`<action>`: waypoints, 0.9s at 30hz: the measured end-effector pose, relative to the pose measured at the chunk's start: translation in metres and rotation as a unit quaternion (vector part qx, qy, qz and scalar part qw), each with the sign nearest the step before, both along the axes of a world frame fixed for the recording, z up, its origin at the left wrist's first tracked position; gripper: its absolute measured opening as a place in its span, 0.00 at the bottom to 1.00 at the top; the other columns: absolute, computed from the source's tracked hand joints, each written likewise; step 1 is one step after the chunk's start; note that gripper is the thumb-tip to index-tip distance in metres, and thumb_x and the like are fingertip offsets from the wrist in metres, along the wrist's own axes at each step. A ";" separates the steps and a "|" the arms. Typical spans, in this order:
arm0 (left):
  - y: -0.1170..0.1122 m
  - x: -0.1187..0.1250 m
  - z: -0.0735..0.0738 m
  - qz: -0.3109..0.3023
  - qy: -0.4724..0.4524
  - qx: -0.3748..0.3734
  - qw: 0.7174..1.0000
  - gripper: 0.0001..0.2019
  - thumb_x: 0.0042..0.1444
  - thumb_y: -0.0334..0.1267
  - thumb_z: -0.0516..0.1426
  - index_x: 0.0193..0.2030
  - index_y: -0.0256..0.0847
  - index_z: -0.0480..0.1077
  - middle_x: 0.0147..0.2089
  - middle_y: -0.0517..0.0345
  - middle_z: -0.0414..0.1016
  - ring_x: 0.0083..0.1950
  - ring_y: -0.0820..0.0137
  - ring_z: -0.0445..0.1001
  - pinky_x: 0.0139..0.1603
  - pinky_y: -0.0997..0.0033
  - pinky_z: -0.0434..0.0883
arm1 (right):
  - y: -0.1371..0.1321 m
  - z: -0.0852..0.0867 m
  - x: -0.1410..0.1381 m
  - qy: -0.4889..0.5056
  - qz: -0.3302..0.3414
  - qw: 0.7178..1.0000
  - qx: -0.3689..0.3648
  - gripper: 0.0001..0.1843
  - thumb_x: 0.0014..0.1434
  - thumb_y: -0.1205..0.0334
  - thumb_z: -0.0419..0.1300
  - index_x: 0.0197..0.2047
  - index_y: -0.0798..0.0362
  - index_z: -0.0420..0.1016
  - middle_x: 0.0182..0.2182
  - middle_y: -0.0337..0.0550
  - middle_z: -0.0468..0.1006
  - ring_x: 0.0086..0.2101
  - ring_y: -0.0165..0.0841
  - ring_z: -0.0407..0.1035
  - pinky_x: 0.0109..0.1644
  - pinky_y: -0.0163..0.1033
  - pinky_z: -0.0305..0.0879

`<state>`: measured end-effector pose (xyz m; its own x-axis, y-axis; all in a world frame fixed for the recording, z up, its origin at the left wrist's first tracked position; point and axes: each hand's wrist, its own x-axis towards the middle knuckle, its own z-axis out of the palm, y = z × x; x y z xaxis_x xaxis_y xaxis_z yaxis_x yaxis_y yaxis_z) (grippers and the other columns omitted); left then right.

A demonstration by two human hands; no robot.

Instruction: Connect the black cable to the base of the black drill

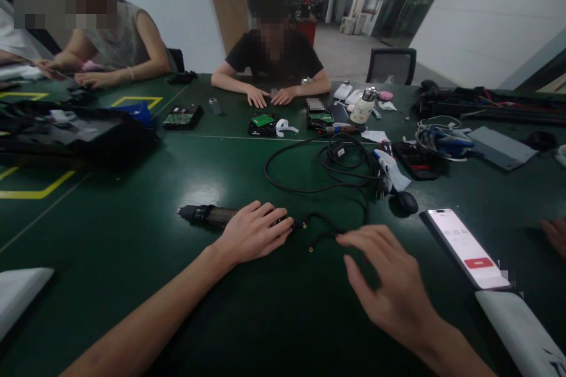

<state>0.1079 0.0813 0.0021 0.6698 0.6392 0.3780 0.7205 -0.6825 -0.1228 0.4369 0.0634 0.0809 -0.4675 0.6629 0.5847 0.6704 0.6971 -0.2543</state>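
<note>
A dark electric screwdriver [214, 215] lies on the green table with its tip pointing left. My left hand [255, 232] is over its body, fingers curled around the rear part and hiding it. From the screwdriver's right end, near my left fingertips, comes a thin black cable [325, 221] with small brass-coloured ends. My right hand [389, 280] hovers beside this cable, thumb and fingers apart; the index fingertip is close to the cable, and I cannot tell whether it touches. Behind, a looped black power cord [309, 188] is spread out on the table.
At the right are a lit phone [466, 247], a black mouse [404, 203] and a white object [522, 330]. Circuit-board units [263, 122] and a cup of tools [361, 111] stand farther back. Across the table sit two people [274, 53]; another person's hand [555, 234] shows at right.
</note>
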 end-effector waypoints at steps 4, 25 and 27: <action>-0.005 0.011 0.002 0.057 -0.019 0.006 0.998 0.12 0.69 0.40 0.56 0.56 0.44 0.73 0.57 0.51 0.77 0.57 0.57 0.73 0.55 0.53 0.68 | 0.021 -0.064 -0.041 -0.124 0.066 0.984 -0.106 0.16 0.72 0.66 0.54 0.58 0.52 0.77 0.52 0.48 0.80 0.51 0.44 0.72 0.52 0.52 0.74; -0.001 0.018 -0.010 0.118 -0.118 -0.046 0.985 0.13 0.70 0.39 0.55 0.59 0.45 0.72 0.58 0.54 0.77 0.55 0.60 0.73 0.55 0.53 0.68 | 0.058 -0.075 -0.091 0.038 -0.006 0.984 -0.174 0.13 0.75 0.62 0.55 0.57 0.48 0.77 0.45 0.44 0.80 0.43 0.37 0.76 0.47 0.44 0.72; -0.002 0.019 -0.011 0.124 -0.121 -0.048 0.984 0.13 0.71 0.38 0.55 0.59 0.46 0.72 0.58 0.55 0.77 0.56 0.59 0.73 0.57 0.51 0.67 | 0.054 -0.075 -0.091 0.014 -0.008 0.984 -0.176 0.14 0.75 0.63 0.54 0.58 0.48 0.77 0.45 0.46 0.80 0.43 0.39 0.76 0.47 0.45 0.73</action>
<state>0.1270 0.0795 -0.0085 0.3866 0.8123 0.4367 0.8664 -0.4822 0.1300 0.3455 0.1172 0.0056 -0.4421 0.8338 0.3308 0.6695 0.5521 -0.4969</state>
